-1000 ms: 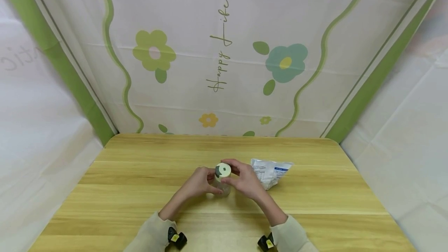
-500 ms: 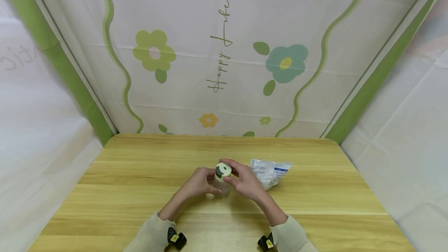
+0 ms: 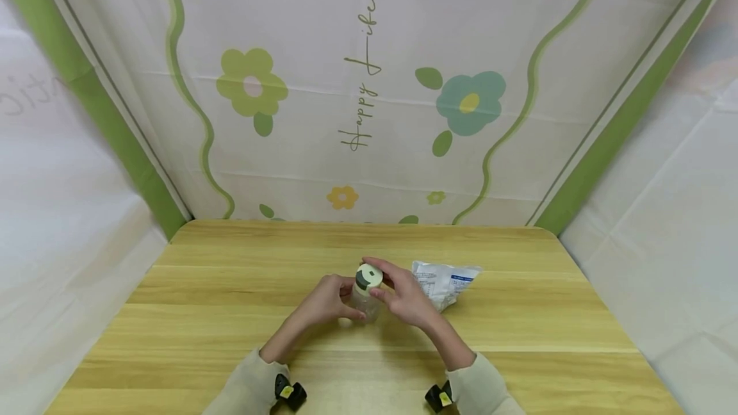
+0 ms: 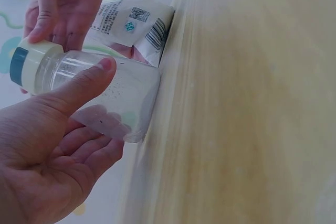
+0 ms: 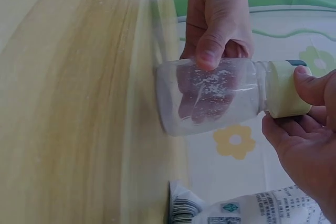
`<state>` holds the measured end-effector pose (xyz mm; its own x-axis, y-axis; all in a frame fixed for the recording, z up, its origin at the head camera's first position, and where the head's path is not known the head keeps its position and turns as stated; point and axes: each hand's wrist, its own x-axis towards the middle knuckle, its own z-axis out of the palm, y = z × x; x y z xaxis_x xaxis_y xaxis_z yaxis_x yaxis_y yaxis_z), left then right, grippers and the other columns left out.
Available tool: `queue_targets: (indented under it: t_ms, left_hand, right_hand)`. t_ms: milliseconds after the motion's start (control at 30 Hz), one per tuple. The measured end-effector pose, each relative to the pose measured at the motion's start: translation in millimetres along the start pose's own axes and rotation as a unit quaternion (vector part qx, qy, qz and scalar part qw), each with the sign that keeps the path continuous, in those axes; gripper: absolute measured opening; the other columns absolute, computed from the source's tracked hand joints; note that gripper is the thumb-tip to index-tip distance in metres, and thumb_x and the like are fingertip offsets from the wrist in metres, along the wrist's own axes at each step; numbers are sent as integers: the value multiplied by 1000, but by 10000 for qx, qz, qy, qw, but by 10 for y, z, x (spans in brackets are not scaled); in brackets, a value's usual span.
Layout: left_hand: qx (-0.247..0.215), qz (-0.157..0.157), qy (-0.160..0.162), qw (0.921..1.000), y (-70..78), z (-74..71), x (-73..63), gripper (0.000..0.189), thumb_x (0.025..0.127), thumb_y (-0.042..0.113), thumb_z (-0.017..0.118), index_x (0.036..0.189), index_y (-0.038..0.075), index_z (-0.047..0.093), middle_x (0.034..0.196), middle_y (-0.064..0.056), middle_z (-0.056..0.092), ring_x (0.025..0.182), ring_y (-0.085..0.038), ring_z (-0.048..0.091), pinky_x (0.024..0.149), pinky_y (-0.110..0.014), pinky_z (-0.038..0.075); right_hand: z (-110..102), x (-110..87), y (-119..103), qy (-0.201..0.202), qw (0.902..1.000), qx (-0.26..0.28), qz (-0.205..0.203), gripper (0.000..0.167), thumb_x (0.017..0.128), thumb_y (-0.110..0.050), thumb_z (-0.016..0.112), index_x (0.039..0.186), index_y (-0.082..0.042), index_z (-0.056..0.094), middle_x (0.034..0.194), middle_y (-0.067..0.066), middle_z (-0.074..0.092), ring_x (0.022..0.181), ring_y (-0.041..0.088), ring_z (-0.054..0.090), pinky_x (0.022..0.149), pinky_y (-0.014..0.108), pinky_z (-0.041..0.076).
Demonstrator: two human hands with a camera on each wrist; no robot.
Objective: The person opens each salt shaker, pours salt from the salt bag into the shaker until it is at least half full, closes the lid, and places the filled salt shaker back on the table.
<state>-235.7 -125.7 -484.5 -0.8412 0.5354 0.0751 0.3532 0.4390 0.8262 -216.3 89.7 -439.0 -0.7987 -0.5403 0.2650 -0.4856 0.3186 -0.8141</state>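
Note:
A clear seasoning jar point(image 3: 368, 308) stands on the table before me, with a few white grains clinging inside its wall point(image 5: 212, 85). Its cap point(image 3: 376, 276) is pale yellow-green with a dark grey-green segment. My left hand point(image 3: 327, 300) holds the jar's body, thumb across the near side and fingers behind, seen through the clear wall in the right wrist view. At the top, my right hand point(image 3: 408, 301) grips the cap between thumb and fingers. Close beyond the right hand lies a white printed pouch point(image 3: 446, 282), partly hidden by that hand.
The wooden table point(image 3: 202, 312) reaches back to a white cloth wall point(image 3: 311, 120) printed with flowers. Cloth panels also rise at both sides. Small black devices point(image 3: 291, 393) are strapped at the wrists over the sleeves.
The cap has turned counterclockwise as seen from above, its dark segment swinging toward me, and sits slightly higher in view. My right thumb has moved with it; the left hand stays almost still.

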Motion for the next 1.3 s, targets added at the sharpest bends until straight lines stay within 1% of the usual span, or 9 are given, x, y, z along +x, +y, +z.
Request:
queue_targets:
  t_ms: [133,200,333,467,667,900,1067,1167,1300]
  left_hand:
    - [62,27,17,10000,12,-11,36,40,75,21,88,112,14,73,111,-1,75,103,-12,68,87,-30,56]
    - [87,24,10,10000,21,-12,52,40,75,21,88,111,14,73,111,0,75,103,-12,68,88,-29,56]
    - [12,-10,-37,10000,44,-5,58,40,76,20,88,113,14,73,114,-1,75,108,-16,69,92,-33,57]
    - [-3,-3,16,10000,50,0,37,46,76,20,88,118,13,72,118,-4,73,112,-21,68,94,-38,56]
    - [48,-11,87,10000,40,-20,-2,56,76,22,88,127,9,68,124,-7,71,115,-22,67,97,-41,55]
    - [26,-132,69,9999,41,-7,-9,57,75,20,88,128,9,68,123,-9,71,113,-23,68,95,-38,56]
    - [27,-128,98,9999,39,-2,-13,61,76,20,88,130,7,66,126,-12,69,115,-26,67,96,-38,55]
    - [16,-128,85,9999,44,-3,-10,61,76,22,88,130,6,65,126,-12,69,116,-28,66,96,-39,55]
    - [-26,-144,60,9999,55,-1,-13,62,75,21,89,130,5,65,126,-13,69,117,-27,66,96,-39,55]
  right_hand:
    - [-48,9,-48,76,9999,145,29,55,95,-6,64,147,-7,46,146,14,54,129,30,57,104,44,49]
    - [-69,4,-62,98,9998,184,47,54,95,-7,64,146,-7,47,144,14,55,128,30,58,103,42,50]
    - [-99,-33,-62,139,9998,163,36,52,94,-10,67,143,-7,50,139,14,59,125,29,60,101,38,52]
    - [-127,-71,-58,214,9997,109,-81,50,92,-12,71,139,-8,55,134,13,63,122,29,63,99,37,53]
    - [-196,-132,-79,277,9995,142,-37,51,88,-13,75,135,-7,58,130,13,65,119,28,65,96,35,55]
    - [-243,-254,-61,196,9992,344,104,52,86,-9,77,135,-7,58,129,14,65,117,28,66,95,30,55]
    - [-278,-349,-48,266,9994,218,77,51,85,-8,78,132,-4,60,125,13,65,112,26,65,94,27,55]
    - [-301,-426,-24,329,9993,161,65,51,83,-5,79,130,-3,61,122,13,63,111,24,64,93,27,55]
    - [-321,-534,13,290,9991,283,115,51,81,-3,79,129,0,61,122,15,62,113,26,64,95,28,54]
